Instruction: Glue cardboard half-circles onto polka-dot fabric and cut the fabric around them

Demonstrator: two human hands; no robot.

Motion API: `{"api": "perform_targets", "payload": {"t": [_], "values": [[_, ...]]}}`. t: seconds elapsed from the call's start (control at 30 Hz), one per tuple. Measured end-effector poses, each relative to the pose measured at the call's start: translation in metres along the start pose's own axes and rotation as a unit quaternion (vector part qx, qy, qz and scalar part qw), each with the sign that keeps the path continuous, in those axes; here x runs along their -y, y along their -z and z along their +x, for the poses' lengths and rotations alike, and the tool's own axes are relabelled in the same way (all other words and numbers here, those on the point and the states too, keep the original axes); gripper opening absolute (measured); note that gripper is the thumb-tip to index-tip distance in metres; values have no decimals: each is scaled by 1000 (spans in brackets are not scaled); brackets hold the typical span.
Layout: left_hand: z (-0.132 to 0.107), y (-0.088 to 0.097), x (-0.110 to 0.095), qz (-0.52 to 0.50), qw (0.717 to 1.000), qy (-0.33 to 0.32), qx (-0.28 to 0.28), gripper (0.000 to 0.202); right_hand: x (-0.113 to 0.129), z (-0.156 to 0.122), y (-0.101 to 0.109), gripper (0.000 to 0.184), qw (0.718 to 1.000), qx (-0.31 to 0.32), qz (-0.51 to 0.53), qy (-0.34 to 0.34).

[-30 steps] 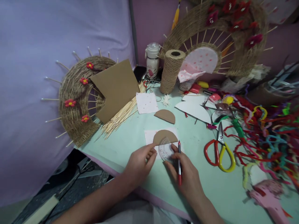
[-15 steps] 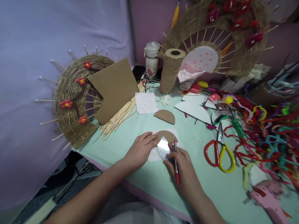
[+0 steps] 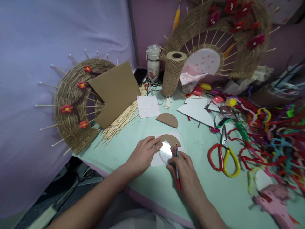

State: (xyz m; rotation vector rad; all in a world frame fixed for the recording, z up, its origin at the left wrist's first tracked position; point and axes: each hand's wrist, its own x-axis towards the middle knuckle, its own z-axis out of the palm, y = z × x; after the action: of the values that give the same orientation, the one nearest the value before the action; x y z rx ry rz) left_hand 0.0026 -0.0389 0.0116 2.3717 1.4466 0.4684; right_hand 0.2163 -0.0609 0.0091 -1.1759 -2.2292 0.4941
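our left forearm comes in from seven o'clock, and the left hand (image 3: 141, 155) lies low, back up, wrist nearly straight, its fingers stretched toward two o'clock. our right forearm rises from five o'clock, and the right hand (image 3: 184, 168) is turned toward eleven, its fingers curled inward.

between the hands, over the tabletop (image 3: 111, 157), we have a clear protractor (image 3: 165, 152). its rounded edge bulges toward eight o'clock, and its long axis seems to run from eleven to five, though glare hides part of it. the pen (image 3: 177, 168) stands close to a twelve-to-six line, one red end at twelve and the other at six. beneath the protractor, the cardboard half-disc (image 3: 175, 140) arches toward twelve, its long axis running from nine to just past three, and it lies on a white sheet (image 3: 155, 161).

our right fingers grasp the pen, which crosses in front of them, and their tips meet the protractor at its four o'clock side. our left fingers are extended, not clenched, and touch the half-disc's nine o'clock end, beside the protractor's upper edge; we cannot tell whether they pinch anything. a second half-disc (image 3: 167, 120) lies at twelve o'clock from the first, well apart from our fingers. the scissors (image 3: 224, 145) rest at three o'clock from our right hand, blades toward twelve.
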Motion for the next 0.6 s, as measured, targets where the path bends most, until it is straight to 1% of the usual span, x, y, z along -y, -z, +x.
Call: {"api": "perform_targets", "payload": {"t": [0.27, 0.6], "values": [[0, -1, -1, 0, 1000, 2, -15, 46, 2, 0, -1, 6, 1000, -4, -9, 7], [0, 0, -1, -5, 1000, 5, -3, 47, 8, -1, -6, 2, 999, -24, -30, 5]]}}
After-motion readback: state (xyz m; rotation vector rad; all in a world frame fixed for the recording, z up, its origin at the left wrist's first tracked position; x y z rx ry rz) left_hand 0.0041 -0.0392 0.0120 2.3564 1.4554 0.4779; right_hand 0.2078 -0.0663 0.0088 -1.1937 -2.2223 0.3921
